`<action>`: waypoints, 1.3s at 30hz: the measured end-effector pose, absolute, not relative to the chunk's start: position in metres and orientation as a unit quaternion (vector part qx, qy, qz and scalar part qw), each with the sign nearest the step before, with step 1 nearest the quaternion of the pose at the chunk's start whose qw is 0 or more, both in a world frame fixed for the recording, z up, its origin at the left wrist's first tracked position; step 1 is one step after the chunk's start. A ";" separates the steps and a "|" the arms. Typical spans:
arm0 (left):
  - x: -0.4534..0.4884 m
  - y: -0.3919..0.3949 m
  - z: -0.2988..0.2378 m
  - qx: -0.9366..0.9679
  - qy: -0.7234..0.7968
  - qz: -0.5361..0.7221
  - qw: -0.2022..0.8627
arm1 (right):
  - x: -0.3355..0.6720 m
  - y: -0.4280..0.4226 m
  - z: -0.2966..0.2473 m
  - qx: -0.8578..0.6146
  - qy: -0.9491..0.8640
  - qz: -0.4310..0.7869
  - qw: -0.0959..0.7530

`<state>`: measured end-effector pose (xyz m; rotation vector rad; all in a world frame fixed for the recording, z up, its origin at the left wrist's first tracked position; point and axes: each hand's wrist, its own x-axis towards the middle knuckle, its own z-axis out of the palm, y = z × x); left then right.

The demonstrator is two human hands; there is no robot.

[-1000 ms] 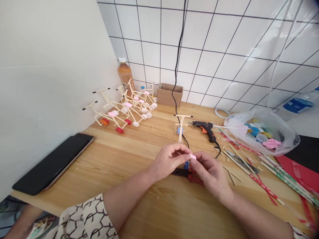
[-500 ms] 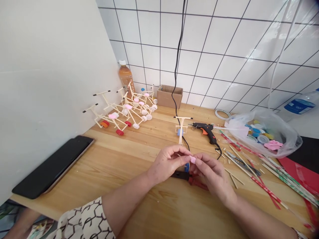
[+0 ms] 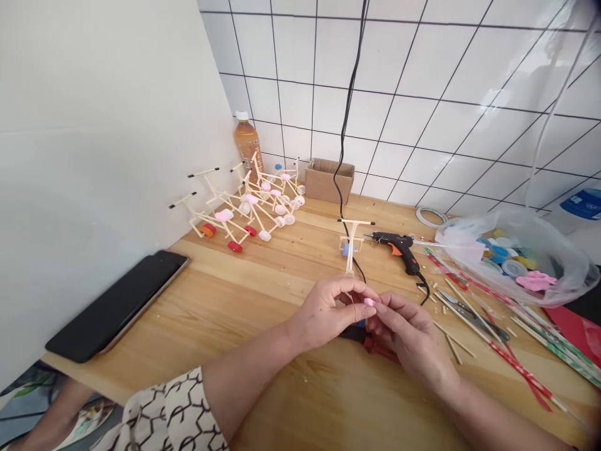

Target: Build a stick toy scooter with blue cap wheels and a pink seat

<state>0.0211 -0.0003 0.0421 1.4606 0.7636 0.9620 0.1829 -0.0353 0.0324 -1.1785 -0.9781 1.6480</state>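
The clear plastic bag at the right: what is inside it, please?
The clear plastic bag holds many coloured bottle caps and a pink piece. Whatever lies lower in the bag cannot be seen, because the top caps and the cloudy plastic cover it.

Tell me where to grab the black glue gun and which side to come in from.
Grip the glue gun by its black handle, coming from the near side: the handle angles toward you, with the cord leaving its end. Stay off the nozzle, which points left toward the stick frame.

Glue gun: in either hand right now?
No, the hot glue gun lies on the wooden tabletop, beyond the left hand and right hand, which hold a small pink piece.
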 end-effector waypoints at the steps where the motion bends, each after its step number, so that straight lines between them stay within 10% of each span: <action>1: 0.021 0.000 0.042 0.631 0.325 0.414 0.570 | 0.183 -0.036 0.032 -0.471 -0.392 0.662 0.432; 39: 0.021 -0.002 0.042 0.614 0.331 0.391 0.601 | 0.183 -0.039 0.029 -0.471 -0.407 0.652 0.433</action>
